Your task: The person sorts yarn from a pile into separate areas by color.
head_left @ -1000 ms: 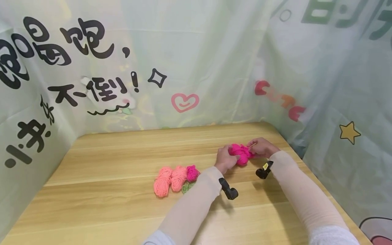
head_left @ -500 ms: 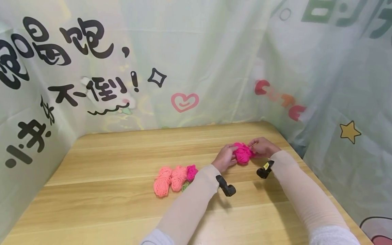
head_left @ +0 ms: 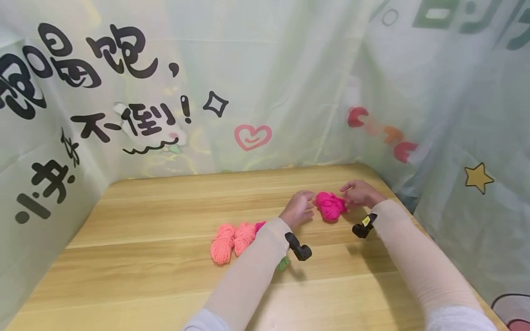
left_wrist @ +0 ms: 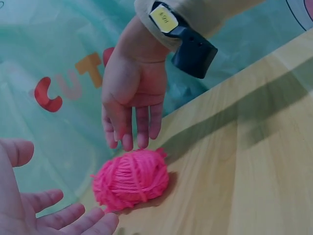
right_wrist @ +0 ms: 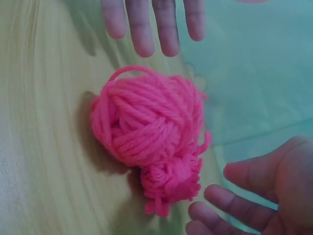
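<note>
A bright pink ball of yarn point(head_left: 330, 206) lies on the table between the two hands. A smaller wound pink bundle point(right_wrist: 171, 181) sits against its side in the right wrist view. My left hand point(head_left: 299, 209) is just left of the ball, fingers spread and apart from it. On the other side is my right hand point(head_left: 361, 193), its fingers loosely extended beside the smaller bundle. Neither hand holds anything. The left wrist view shows the right palm point(left_wrist: 134, 93) above and behind the yarn.
Two salmon yarn bundles point(head_left: 222, 243) lie left of my left forearm, with a magenta bundle point(head_left: 259, 225) mostly hidden by the sleeve. Green yarn point(head_left: 283, 263) peeks out on the forearm's other side. A printed curtain point(head_left: 290, 92) surrounds the wooden table point(head_left: 165, 211).
Both hands have let go of the pink yarn and drawn apart, the left hand moving leftward. More green yarn shows right of the left forearm. The head view has shifted slightly.
</note>
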{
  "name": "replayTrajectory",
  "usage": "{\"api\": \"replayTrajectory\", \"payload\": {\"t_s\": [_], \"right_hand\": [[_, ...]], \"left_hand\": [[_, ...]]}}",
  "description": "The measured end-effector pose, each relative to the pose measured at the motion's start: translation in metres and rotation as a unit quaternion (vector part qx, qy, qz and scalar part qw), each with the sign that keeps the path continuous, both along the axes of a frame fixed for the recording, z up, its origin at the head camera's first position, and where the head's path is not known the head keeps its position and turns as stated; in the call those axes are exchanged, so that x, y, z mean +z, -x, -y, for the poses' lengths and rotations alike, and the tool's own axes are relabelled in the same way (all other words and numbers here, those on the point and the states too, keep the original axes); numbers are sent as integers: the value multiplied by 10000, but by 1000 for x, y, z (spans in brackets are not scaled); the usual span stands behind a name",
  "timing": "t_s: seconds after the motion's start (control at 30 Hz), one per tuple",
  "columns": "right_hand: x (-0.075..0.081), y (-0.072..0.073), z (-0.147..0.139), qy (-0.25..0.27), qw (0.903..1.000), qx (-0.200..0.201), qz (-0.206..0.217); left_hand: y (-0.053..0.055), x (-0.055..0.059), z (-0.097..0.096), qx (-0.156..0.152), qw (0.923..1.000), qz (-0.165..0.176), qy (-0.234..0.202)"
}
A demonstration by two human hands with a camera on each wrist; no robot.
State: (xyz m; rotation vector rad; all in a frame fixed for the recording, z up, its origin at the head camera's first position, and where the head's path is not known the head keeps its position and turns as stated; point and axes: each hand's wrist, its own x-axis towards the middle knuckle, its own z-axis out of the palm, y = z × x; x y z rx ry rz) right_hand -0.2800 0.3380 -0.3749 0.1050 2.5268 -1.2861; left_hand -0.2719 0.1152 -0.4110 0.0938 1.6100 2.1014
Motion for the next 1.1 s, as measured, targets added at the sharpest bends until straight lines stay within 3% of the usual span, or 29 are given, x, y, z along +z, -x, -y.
{"api": "replayTrajectory", "payload": {"t_s": [0.2,0.4,0.6,0.83,0.97,1.1], "right_hand": [[6,0,3,195,9989,13,-437],[12,-1,11,972,9950,10,-229],[16,-2,24,1851,9827,26,-14],[17,-9,40,2658,9638,104,181],[16,-11,48,2950,9548,162,330],[12,-12,57,3035,9516,237,408]], "left_hand": [[3,12,17,-296,9994,-152,-69],[6,16,36,-417,9989,-206,26],[8,20,59,-591,9981,-191,-56],[3,27,87,-994,9931,-524,323],[1,28,101,-1109,9910,-620,423],[-1,29,115,-1149,9896,-695,524]]}}
